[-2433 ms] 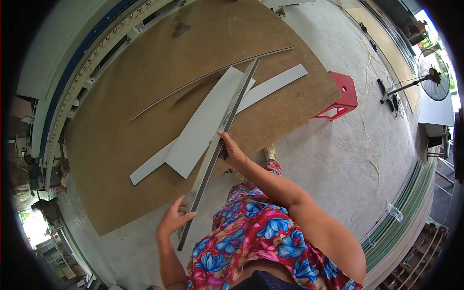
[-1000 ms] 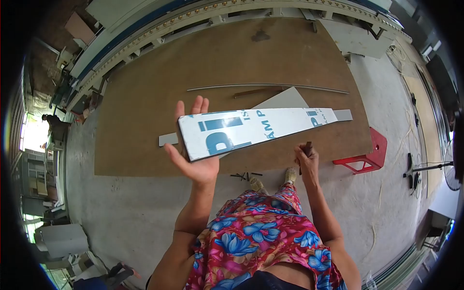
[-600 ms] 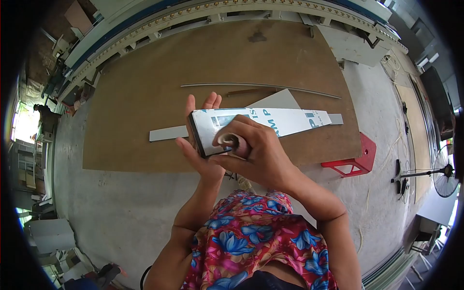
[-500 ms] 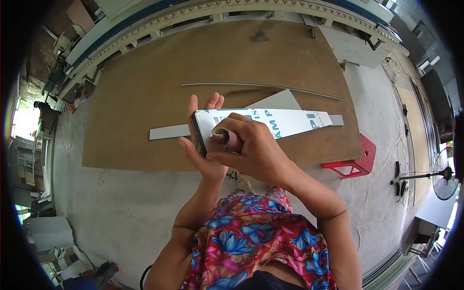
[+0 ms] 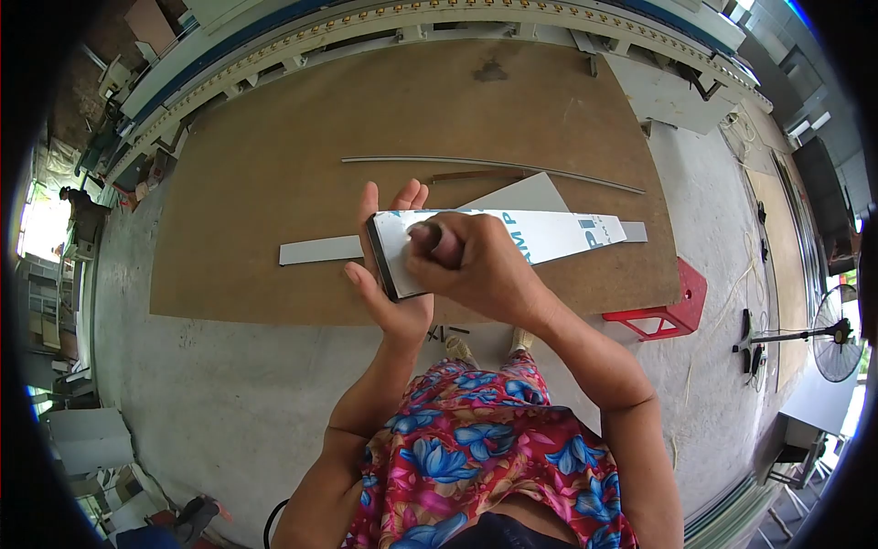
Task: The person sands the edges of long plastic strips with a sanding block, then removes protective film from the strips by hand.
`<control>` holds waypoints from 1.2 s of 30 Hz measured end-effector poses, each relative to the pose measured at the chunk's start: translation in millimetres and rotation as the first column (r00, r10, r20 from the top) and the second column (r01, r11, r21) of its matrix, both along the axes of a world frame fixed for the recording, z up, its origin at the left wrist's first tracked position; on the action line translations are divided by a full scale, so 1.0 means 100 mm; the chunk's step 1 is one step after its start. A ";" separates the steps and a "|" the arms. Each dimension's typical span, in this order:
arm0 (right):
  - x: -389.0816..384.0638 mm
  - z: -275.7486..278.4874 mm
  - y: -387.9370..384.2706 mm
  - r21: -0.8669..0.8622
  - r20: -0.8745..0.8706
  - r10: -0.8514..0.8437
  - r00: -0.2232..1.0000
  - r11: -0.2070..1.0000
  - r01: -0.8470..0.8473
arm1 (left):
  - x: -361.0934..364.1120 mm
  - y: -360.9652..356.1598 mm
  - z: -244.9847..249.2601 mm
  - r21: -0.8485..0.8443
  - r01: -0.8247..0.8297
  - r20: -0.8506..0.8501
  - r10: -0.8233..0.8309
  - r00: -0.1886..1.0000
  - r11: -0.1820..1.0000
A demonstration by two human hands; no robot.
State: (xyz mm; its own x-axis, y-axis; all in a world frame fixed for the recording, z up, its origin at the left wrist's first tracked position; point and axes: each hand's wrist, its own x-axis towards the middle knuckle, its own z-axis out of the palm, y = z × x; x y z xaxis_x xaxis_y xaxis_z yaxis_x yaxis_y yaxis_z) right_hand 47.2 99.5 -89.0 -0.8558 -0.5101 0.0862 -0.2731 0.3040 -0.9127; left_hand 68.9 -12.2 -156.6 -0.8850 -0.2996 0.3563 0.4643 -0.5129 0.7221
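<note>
Panel strip [image 5: 549,233], stiff and likely light, sits cradled at its near end in the left hand [image 5: 389,297], the right hand [image 5: 480,265] fisted on perhaps a small roll [image 5: 427,240].

Workshop with a bare concrete floor [image 5: 229,393]. A large brown board [image 5: 265,210] lies across the middle, with cut white strips [image 5: 315,249] on it. A long industrial machine [image 5: 274,41] runs along the top edge. A standing fan [image 5: 837,334] is at far right.

Long tapered white strip [image 5: 549,236] with blue lettering, roughly level, aloft, perhaps film-covered.
</note>
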 end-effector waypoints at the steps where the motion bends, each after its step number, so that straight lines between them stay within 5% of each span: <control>1: -0.01 0.01 0.03 -0.017 0.027 -0.013 1.000 1.000 0.014 | 0.00 -0.01 -0.01 -0.003 0.004 -0.011 -0.004 1.000 1.000; 6: 0.10 -0.05 0.00 -0.200 -0.088 0.059 0.994 0.977 -0.075 | 0.01 0.00 0.01 -0.003 -0.005 0.026 0.005 1.000 1.000; 12: 0.10 0.01 -0.03 -0.056 0.064 0.061 0.996 0.997 -0.058 | 0.02 -0.02 -0.04 -0.031 0.021 0.042 -0.020 0.999 0.999; 15: 0.11 -0.01 -0.04 0.060 -0.034 0.072 0.997 0.996 -0.069 | 0.02 -0.01 -0.08 -0.052 0.011 0.064 -0.008 0.998 0.999; 24: 0.01 -0.26 -0.05 -0.119 -0.278 -0.026 0.960 0.993 -0.008 | -0.08 -0.03 -0.20 -0.115 -0.014 -0.052 0.008 0.999 0.993; 28: -0.15 -0.37 0.11 -0.118 -0.085 -0.218 0.972 0.971 0.208 | -0.10 -0.05 -0.21 -0.187 -0.046 -0.104 0.027 0.994 0.981; 32: -0.22 -0.44 0.29 -0.074 -0.046 -0.229 0.972 0.971 0.226 | -0.11 -0.04 -0.20 -0.160 -0.054 -0.074 0.042 0.996 0.986; 36: -0.22 -0.51 0.36 -0.208 0.172 -0.148 0.974 0.961 0.182 | -0.11 -0.05 -0.21 -0.171 -0.061 -0.072 0.049 0.996 0.983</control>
State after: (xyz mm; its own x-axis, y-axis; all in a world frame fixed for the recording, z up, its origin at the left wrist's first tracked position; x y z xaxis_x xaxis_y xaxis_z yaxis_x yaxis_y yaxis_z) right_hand 25.5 135.8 -140.1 -0.9382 -0.3436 0.0423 -0.0880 0.1185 -0.9890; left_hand 57.7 -17.2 -177.4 -0.8411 -0.2755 0.4654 0.5390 -0.3551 0.7638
